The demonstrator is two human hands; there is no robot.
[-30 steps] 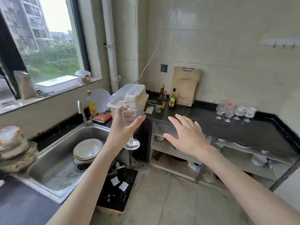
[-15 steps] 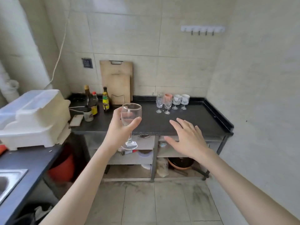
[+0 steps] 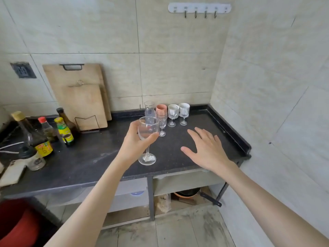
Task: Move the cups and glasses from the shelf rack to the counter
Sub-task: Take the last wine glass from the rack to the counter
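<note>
My left hand [image 3: 137, 142] grips a clear stemmed wine glass [image 3: 148, 130] by its bowl, upright, with its foot just above the black counter [image 3: 99, 154]. My right hand [image 3: 206, 150] hovers flat over the counter with its fingers spread and nothing in it. At the back of the counter stand a tall clear glass [image 3: 149, 108], a pink cup [image 3: 161, 109], two white mugs [image 3: 184, 108], and three small stemmed glasses [image 3: 171, 120] in front of them. The shelf rack is out of view.
Two wooden cutting boards [image 3: 83, 102] lean on the tiled wall at the back left. Several sauce bottles [image 3: 62, 131] crowd the counter's left side. A red bucket [image 3: 17, 225] sits low left. Shelves under the counter hold a pan [image 3: 188, 192]. Hooks [image 3: 199, 8] hang above.
The view has swung right from the sink to this counter and closed in. My left hand carried the wine glass over the counter; my right hand came along, spread flat.
</note>
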